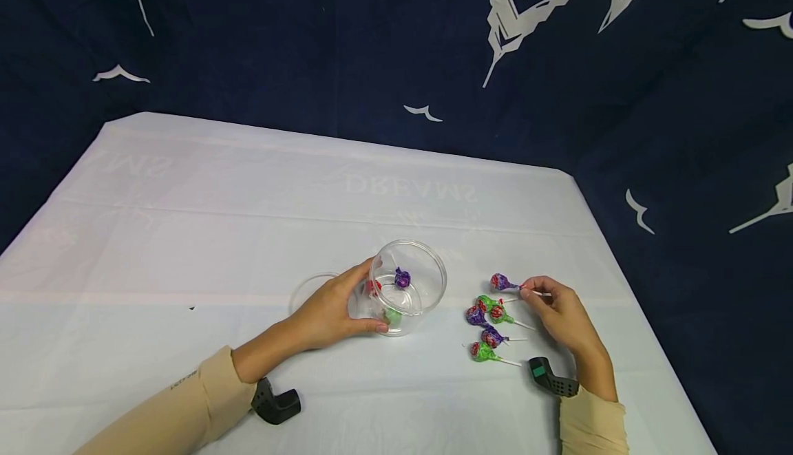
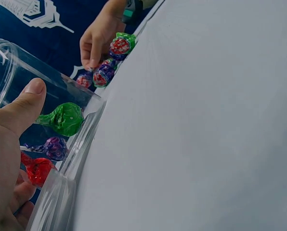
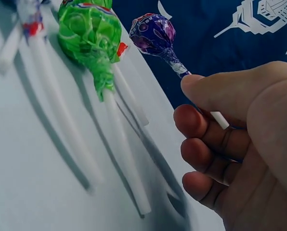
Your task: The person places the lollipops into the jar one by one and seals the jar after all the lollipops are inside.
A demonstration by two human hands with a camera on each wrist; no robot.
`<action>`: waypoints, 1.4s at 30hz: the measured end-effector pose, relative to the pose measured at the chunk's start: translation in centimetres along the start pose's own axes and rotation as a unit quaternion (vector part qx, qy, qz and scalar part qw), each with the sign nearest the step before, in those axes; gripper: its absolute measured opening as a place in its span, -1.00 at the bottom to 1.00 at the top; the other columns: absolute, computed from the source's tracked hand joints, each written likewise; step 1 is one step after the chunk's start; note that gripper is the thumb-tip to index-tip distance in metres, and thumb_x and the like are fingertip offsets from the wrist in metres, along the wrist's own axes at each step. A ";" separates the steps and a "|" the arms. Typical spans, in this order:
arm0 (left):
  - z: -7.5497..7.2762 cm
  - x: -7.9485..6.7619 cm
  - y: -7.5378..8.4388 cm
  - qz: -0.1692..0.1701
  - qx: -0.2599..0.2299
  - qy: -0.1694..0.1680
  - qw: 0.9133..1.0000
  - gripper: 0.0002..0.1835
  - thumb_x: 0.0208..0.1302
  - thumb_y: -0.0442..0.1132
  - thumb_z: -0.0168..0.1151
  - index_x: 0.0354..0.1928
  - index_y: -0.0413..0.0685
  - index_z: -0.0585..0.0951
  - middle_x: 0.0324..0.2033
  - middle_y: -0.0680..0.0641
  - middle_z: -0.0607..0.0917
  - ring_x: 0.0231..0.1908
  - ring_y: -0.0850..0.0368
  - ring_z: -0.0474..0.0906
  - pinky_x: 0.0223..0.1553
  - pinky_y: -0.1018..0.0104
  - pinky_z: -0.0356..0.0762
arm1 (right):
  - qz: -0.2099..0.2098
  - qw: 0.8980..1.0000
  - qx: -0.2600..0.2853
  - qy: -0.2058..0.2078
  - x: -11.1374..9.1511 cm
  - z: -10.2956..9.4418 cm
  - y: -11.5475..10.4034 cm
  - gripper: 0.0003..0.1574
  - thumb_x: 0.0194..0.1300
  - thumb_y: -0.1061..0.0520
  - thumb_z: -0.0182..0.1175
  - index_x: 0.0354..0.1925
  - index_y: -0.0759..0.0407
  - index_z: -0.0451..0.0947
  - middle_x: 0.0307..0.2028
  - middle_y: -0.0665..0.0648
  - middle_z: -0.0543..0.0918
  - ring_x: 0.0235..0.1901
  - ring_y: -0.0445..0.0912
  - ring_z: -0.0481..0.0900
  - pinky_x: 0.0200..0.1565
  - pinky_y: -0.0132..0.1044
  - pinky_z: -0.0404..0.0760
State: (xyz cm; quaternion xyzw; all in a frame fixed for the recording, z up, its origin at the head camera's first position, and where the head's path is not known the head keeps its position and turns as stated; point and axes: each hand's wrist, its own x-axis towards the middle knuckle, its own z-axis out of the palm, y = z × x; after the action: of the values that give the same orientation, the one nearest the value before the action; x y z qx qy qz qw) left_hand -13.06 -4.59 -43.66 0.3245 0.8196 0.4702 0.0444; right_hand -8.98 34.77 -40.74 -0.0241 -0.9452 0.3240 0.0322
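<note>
My left hand [image 1: 334, 307] grips the side of a clear plastic jar [image 1: 427, 290], its thumb and fingers spread around the wall. Inside the jar lie a purple lollipop [image 1: 403, 278], a green lollipop [image 2: 66, 119] and a red lollipop [image 2: 39, 172]. Over on the right, my right hand [image 1: 560, 310] pinches a purple-wrapped lollipop [image 3: 153, 34] by its stick between thumb and index finger. The wrapped head points away from the palm. Just below that hand, several green and purple lollipops [image 1: 483, 352] lie in a loose group on the white cloth.
A round clear lid [image 1: 296, 294] lies behind the left hand, partly hidden by it. The table [image 1: 186, 248] is covered in white cloth, and a dark blue patterned curtain [image 1: 279, 49] hangs behind it. Black wrist devices [image 1: 275, 403] sit on both wrists.
</note>
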 end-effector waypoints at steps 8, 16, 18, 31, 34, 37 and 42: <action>0.0 0.0 0.1 -0.005 0.000 -0.003 1.000 0.10 -0.03 0.08 0.57 0.51 0.01 0.18 0.37 -0.05 0.41 0.35 -0.05 0.31 0.34 -0.03 0.30 | -0.029 0.999 0.019 0.019 -0.2 0.2 -0.3 -0.84 0.43 0.21 0.19 -0.17 0.33 0.57 -0.14 0.27 0.67 -0.20 -0.29 0.50 -0.20 -0.58 0.48; 0.0 0.0 -0.1 -0.004 0.000 -0.002 1.000 0.10 -0.03 0.08 0.58 0.51 -0.01 0.18 0.37 -0.05 0.41 0.35 -0.05 0.31 0.34 -0.03 0.30 | -0.050 0.996 0.051 0.048 -0.4 0.4 -1.0 -0.84 0.43 0.24 0.18 -0.18 0.38 0.57 -0.20 0.23 0.64 -0.23 -0.32 0.50 -0.25 -0.58 0.49; 0.1 0.0 -0.2 0.001 0.001 0.000 1.000 0.10 -0.03 0.08 0.58 0.50 -0.03 0.19 0.36 -0.06 0.41 0.35 -0.06 0.32 0.33 -0.05 0.31 | -0.060 0.994 0.067 0.059 -0.3 0.6 -1.1 -0.86 0.41 0.28 0.19 -0.19 0.40 0.57 -0.22 0.24 0.63 -0.23 -0.34 0.51 -0.23 -0.60 0.50; 0.0 0.0 -0.1 0.002 0.001 0.002 1.000 0.09 -0.03 0.08 0.57 0.50 -0.03 0.20 0.35 -0.06 0.43 0.33 -0.07 0.34 0.31 -0.06 0.33 | -0.088 0.986 0.107 0.089 -0.2 1.4 -2.3 -0.93 0.37 0.37 0.19 -0.23 0.43 0.56 -0.25 0.24 0.63 -0.21 -0.35 0.55 -0.12 -0.62 0.50; 0.0 0.0 0.0 0.001 0.000 0.001 1.000 0.09 -0.02 0.09 0.57 0.50 -0.02 0.19 0.35 -0.06 0.42 0.34 -0.07 0.33 0.31 -0.06 0.32 | -0.099 0.984 0.115 0.093 -0.3 1.5 -2.5 -0.97 0.36 0.39 0.18 -0.25 0.41 0.56 -0.27 0.25 0.62 -0.21 -0.32 0.55 -0.10 -0.61 0.51; 0.0 0.0 -0.1 0.000 0.001 0.001 1.000 0.09 -0.01 0.10 0.56 0.50 -0.03 0.18 0.35 -0.08 0.42 0.34 -0.09 0.33 0.31 -0.08 0.33 | -0.109 0.982 0.123 0.099 -0.2 1.5 -2.8 -0.96 0.37 0.39 0.18 -0.25 0.43 0.55 -0.27 0.27 0.62 -0.21 -0.31 0.55 -0.09 -0.60 0.51; 0.0 0.0 0.0 -0.004 0.004 0.000 1.000 0.10 -0.02 0.09 0.56 0.51 -0.03 0.18 0.36 -0.09 0.42 0.34 -0.09 0.34 0.31 -0.08 0.33 | -0.116 0.979 0.130 0.107 -0.4 1.5 -3.3 -0.91 0.37 0.37 0.19 -0.24 0.46 0.56 -0.27 0.26 0.62 -0.20 -0.31 0.55 -0.09 -0.60 0.50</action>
State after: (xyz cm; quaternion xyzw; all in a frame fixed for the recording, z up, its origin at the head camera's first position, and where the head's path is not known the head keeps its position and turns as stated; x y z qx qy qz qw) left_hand -13.03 -4.58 -43.71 0.3218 0.8224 0.4670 0.0449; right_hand -8.78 31.20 -39.95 0.0553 -0.8823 0.4339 0.1736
